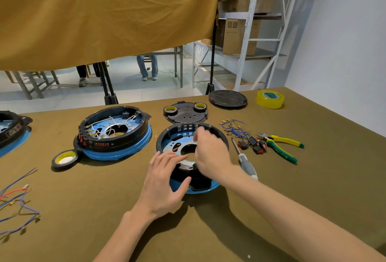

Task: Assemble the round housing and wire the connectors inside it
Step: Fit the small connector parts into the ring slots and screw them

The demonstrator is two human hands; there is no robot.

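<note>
The round housing point(167, 136), a black ring on a blue base with a shiny metal plate inside, lies on the table in front of me with no wires in it. My left hand point(165, 180) holds its near wall, fingers lying over the rim and thumb on the outside. Over the housing's right half my right hand point(211, 153) is blurred, its bent fingers reaching towards the far rim; whether they pinch anything is hidden. Loose blue wires with brass connectors point(234, 128) and red rocker switches point(252, 143) lie to the right.
A wired housing point(117, 134) sits to the left, a tape roll point(64, 158) by it. Behind are a black lid point(186, 115) carrying two tape rolls, a black disc point(227, 99) and yellow tape point(269, 99). Screwdriver point(245, 159), pliers point(279, 144) on the right; wires point(16, 199) left.
</note>
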